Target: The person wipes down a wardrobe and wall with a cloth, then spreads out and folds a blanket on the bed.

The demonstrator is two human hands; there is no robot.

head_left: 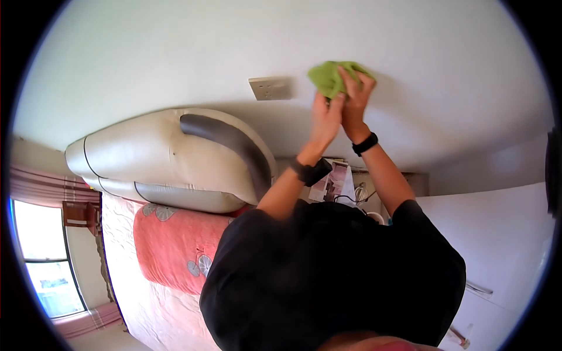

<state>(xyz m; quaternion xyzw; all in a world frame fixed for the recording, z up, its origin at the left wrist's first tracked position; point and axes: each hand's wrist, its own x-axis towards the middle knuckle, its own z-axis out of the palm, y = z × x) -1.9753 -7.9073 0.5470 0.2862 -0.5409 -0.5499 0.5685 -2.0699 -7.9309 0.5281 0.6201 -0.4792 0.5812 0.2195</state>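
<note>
A crumpled green cloth (329, 79) lies against the pale wall (193, 52). My right hand (355, 96), with a black band on its wrist, has its fingers over the cloth's right side and presses it to the wall. Close beside it, my left hand (326, 120), with a black watch (313, 171) on its wrist, has its fingers closed at the lower edge of the cloth. Some of the left fingertips are blurred or hidden. Left of the cloth, a socket plate (268, 88) is fixed to the wall, apart from both hands.
A beige padded headboard (152, 140) with a dark trim stands below the socket. The bed holds a folded coral blanket (175, 245). Papers (333, 181) and cables sit on a surface below my arms. A white cabinet (492, 234) stands at right, a window (50, 257) at left.
</note>
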